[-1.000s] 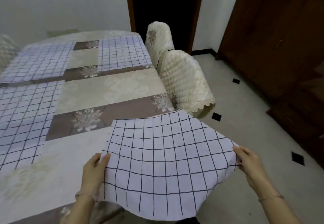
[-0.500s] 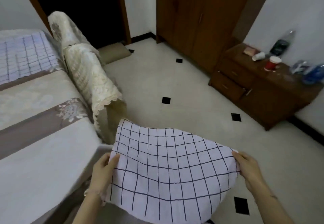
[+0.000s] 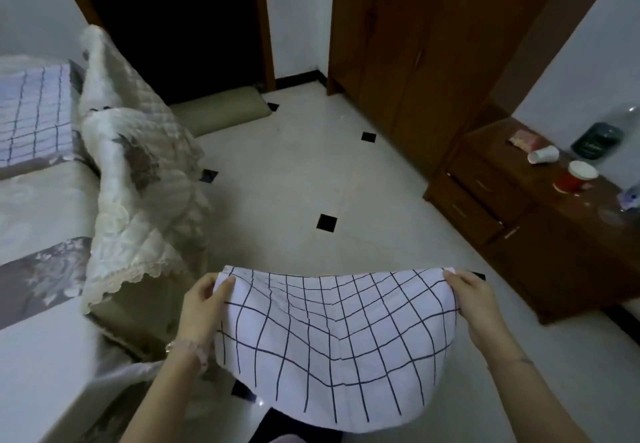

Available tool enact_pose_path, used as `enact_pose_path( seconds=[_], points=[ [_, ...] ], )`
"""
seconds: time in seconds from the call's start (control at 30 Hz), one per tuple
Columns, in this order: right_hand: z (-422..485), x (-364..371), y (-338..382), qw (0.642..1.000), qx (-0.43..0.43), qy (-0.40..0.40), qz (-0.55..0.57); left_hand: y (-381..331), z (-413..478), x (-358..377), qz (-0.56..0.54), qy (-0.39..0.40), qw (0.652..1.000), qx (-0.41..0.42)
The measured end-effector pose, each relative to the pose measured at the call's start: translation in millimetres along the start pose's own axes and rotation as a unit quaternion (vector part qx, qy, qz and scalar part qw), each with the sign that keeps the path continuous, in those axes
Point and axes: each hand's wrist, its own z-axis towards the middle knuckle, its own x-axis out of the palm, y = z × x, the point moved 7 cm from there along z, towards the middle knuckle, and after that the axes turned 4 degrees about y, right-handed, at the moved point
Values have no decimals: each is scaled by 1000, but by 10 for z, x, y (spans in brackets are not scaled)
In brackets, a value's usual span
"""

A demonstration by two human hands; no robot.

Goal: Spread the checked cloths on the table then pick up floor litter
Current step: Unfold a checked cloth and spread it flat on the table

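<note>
Cloth first: the checked cloth (image 3: pixel 332 345) is white with thin dark lines in a grid. It hangs in the air in front of the person, over the floor (image 3: pixel 346 182) and just to the right of the table (image 3: pixel 41 373). Its top edge is stretched between the two hands and its middle sags with a soft fold. The left hand (image 3: pixel 202 307) pinches the upper left corner between thumb and fingers; the right hand (image 3: pixel 479 304) pinches the upper right corner. The cloth hides what is under it; only a dark shape shows below its lower edge, cut off by the frame. Further away, a quilted chair cover (image 3: pixel 138 200) stands beside the table. On the far part of the table lies a second checked cloth (image 3: pixel 34 113), cut by the left border. At the far right a low cabinet (image 3: pixel 519 234) carries a red cup (image 3: pixel 573 179) and a fallen white cup (image 3: pixel 543 155); the other things there are too blurred to name.
</note>
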Motion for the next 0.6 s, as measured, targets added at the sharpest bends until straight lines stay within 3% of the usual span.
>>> enact_pose_path(
  seconds=[0.37,0.6],
  points=[
    [1786,1505,1398,984,-59,146,-85,-526,1426,-177,-90,-127,987,-36],
    [2279,2793,2938,946,-182,254,-85,-1458,1670,-643,-156,-243,955,65]
  ],
)
